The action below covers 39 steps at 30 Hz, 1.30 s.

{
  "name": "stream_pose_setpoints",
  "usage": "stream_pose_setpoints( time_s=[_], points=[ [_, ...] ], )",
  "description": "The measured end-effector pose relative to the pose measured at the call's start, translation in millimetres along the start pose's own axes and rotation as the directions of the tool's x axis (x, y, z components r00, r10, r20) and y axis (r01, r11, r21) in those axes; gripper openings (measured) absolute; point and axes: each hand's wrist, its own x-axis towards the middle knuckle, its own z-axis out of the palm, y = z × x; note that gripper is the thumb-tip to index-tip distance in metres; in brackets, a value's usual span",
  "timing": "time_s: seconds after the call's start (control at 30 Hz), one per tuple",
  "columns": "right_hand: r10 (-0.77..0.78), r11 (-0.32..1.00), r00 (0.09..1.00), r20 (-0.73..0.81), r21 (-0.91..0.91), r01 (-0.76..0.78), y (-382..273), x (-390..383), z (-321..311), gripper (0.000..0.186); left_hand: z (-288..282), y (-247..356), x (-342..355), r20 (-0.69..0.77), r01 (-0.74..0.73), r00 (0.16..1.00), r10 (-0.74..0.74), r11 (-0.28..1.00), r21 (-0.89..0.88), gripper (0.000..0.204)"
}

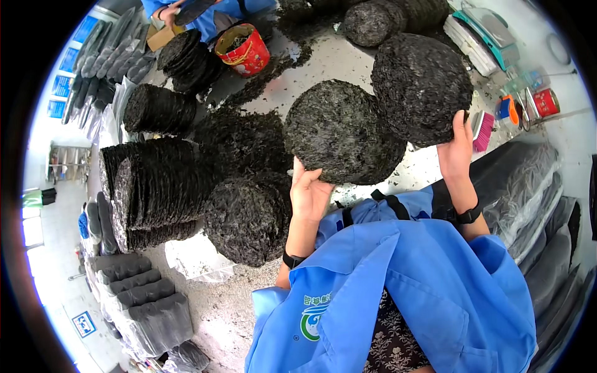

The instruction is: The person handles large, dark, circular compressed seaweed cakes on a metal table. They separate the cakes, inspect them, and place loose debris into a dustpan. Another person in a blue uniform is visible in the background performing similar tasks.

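Round, dark sheets of dried seaweed are in both my hands above the pale table. My left hand [310, 194] pinches the lower left rim of a greenish-black seaweed disc [342, 132], thumb on its upper face. By its lower right rim, a blacker seaweed disc [423, 90] is gripped in my right hand [457, 148], thumb along the edge. The discs meet, the left one's right side close against the right one. How many sheets each hand holds, I cannot tell. Left of my left hand lies another seaweed stack [247, 217], its round face toward me.
Long stacks of seaweed discs [161, 186] line the table's left side. Loose seaweed [242, 140] covers the table beyond them. A red bucket [244, 51] stands near a co-worker's hand [169, 13]. At right are a scale [485, 34], a pink-bristled brush [482, 130] and plastic-wrapped bundles [519, 186].
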Motion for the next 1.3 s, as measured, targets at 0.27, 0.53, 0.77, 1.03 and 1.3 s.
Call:
stream_pose_setpoints(
  time_s=[0.27,0.53,0.77,1.03,1.3],
  points=[
    [0.337,0.885,0.932,0.131,0.292,-0.362,17,4,-27,0.037,-6,-12,9,-0.104,0.072,0.993,-0.064,0.994,0.077,0.064],
    [0.405,0.914,0.906,0.122,-0.035,-0.404,38,-24,15,0.034,-6,-9,3,0.054,0.133,0.99,-0.131,0.991,-0.03,0.065],
    [0.329,0.942,0.94,0.089,-0.105,-0.319,54,-26,12,0.033,11,3,-4,0.013,0.147,0.989,-0.147,0.972,-0.182,0.05],
    [0.298,0.941,0.934,0.199,-0.223,-0.252,58,-32,31,0.027,1,2,-14,-0.114,0.012,0.994,0.002,0.992,0.124,0.056],
    [0.283,0.932,0.933,0.222,-0.295,-0.213,58,-28,27,0.03,16,3,-15,-0.132,0.035,0.991,-0.032,0.999,0.019,0.062]
  ],
)
